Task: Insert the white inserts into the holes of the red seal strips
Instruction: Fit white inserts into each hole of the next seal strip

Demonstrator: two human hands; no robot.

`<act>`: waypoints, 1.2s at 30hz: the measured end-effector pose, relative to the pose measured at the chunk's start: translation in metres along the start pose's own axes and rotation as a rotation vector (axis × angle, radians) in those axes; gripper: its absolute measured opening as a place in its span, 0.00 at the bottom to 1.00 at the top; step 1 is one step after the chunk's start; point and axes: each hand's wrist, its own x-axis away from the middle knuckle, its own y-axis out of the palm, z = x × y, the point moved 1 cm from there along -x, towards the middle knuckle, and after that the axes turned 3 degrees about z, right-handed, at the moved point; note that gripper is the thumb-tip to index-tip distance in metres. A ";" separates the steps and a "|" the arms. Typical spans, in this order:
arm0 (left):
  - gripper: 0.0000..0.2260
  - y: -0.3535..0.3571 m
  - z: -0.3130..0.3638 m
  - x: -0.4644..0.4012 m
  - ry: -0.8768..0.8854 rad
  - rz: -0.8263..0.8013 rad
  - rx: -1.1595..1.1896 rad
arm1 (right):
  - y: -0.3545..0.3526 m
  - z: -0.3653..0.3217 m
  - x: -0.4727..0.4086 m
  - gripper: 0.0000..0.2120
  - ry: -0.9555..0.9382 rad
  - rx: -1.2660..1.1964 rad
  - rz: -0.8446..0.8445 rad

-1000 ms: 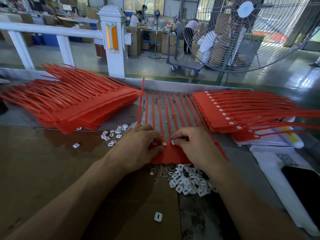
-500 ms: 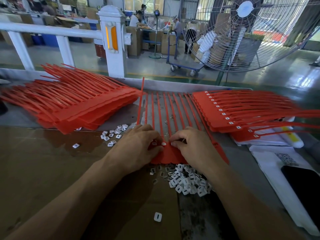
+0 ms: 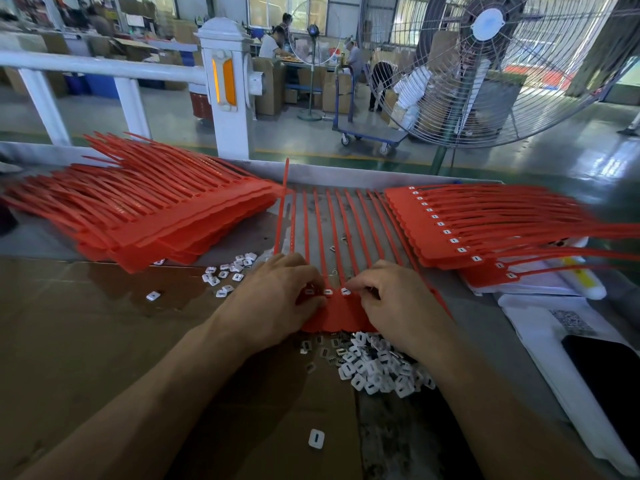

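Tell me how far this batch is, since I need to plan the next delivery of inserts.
Done: the stack on the right shows white inserts seated along its heads. In hand: the strip sheet under the left hand and right hand shows three fitted inserts. Left: the stack on the left shows no inserts, and a loose insert pile waits.

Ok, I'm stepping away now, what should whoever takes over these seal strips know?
Left hand holds down the red strip sheet on its left side. Right hand pinches a white insert at a hole.
Three inserts show seated between the hands; the holes under the hands are hidden.
Loose inserts lie heaped near you, a smaller scatter left.
Finished stack right; unfilled stack left remains.
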 end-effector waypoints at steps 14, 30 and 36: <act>0.10 0.000 0.000 -0.001 0.004 -0.007 -0.011 | -0.004 -0.017 -0.004 0.14 -0.078 0.336 -0.158; 0.20 0.001 0.016 -0.001 0.088 -0.123 -0.048 | -0.022 0.014 0.001 0.10 -0.128 0.058 -0.214; 0.20 0.001 0.015 -0.002 0.087 -0.145 -0.038 | -0.032 0.024 0.010 0.05 -0.181 -0.173 -0.307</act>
